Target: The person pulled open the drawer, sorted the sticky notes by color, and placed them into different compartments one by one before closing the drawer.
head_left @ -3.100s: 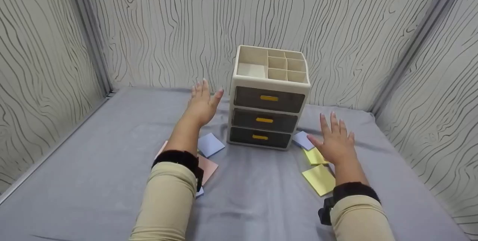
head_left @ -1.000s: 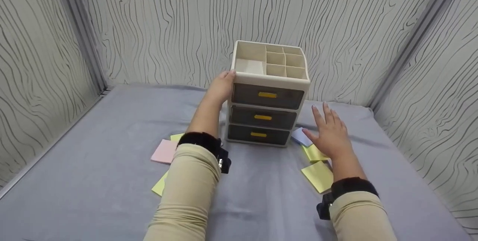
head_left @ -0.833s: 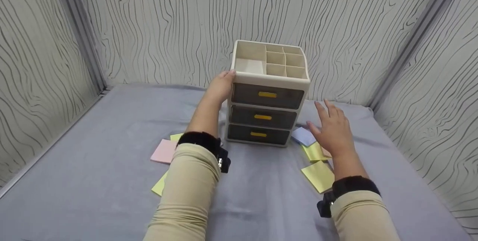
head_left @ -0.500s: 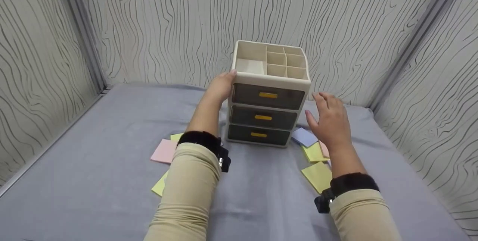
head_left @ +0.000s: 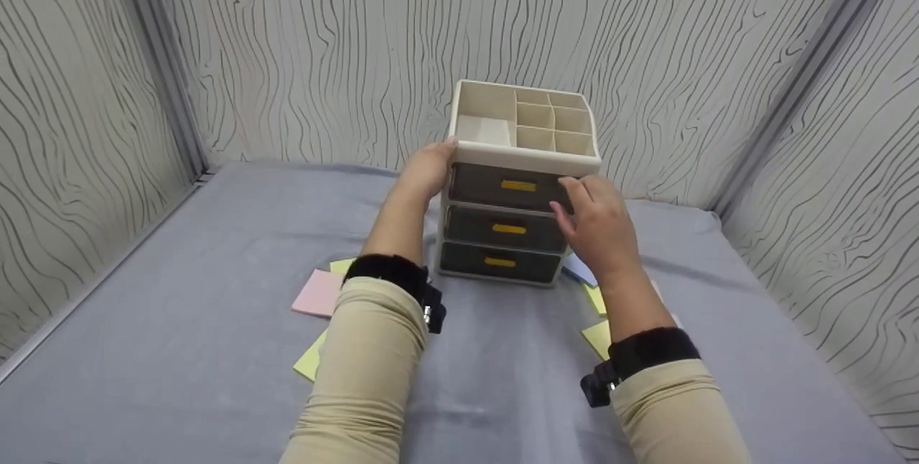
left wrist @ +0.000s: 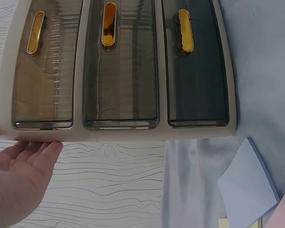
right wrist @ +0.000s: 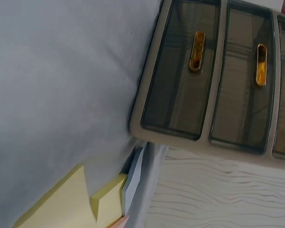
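A cream desktop drawer organizer (head_left: 531,155) stands upright at the back, its three dark translucent drawers closed, each with an amber handle. My left hand (head_left: 425,171) holds its upper left side, the thumb at the front edge; in the left wrist view the fingers of that left hand (left wrist: 26,175) lie against the side wall. Before the right end of the top drawer (head_left: 477,184) hovers my right hand (head_left: 599,223), fingers loosely bent and nothing in them. The top drawer's handle (head_left: 518,185) is just left of its fingertips. In the right wrist view that hand is hidden.
Left of the organizer lie a pink sticky-note pad (head_left: 316,293) and yellow pads (head_left: 310,360), partly under the left forearm. To the right are a blue pad (head_left: 579,269) and yellow pads (head_left: 596,338), partly behind the right arm. Patterned walls enclose the grey cloth-covered table (head_left: 230,248).
My left hand has moved right onto the organizer's side and stayed there. My right hand has risen and moved left from above the pads to the front of the top drawer.
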A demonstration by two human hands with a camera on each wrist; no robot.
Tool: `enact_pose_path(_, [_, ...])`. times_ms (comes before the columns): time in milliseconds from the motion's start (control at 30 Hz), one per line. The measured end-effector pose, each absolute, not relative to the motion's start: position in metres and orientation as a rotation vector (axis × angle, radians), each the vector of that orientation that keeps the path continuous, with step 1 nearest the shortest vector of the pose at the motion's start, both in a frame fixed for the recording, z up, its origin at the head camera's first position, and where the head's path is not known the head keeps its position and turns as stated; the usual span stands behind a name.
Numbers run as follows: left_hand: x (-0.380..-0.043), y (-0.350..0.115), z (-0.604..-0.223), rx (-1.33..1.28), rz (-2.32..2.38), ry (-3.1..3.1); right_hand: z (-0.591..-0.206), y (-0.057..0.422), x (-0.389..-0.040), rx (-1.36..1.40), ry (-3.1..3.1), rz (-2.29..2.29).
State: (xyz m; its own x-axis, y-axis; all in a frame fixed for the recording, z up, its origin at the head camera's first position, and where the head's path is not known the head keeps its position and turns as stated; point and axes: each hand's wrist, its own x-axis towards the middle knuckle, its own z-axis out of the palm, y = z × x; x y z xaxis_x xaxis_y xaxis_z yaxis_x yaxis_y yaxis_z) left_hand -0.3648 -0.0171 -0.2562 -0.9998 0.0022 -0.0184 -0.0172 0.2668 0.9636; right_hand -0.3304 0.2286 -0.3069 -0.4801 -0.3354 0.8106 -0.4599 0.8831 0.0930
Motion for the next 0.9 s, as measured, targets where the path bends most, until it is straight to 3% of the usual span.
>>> enact_pose_path(500, [-0.361, -0.014, -0.252, -0.050, 1.747, 2.592, -0.305, 0.210, -0.341, 0.753, -2.062, 0.086])
enact_pose_path(900, [-0.358, -0.012, -0.251, -0.056, 1.744, 2.603, -0.302, 0.198, -0.343, 0.662, -2.091, 0.013])
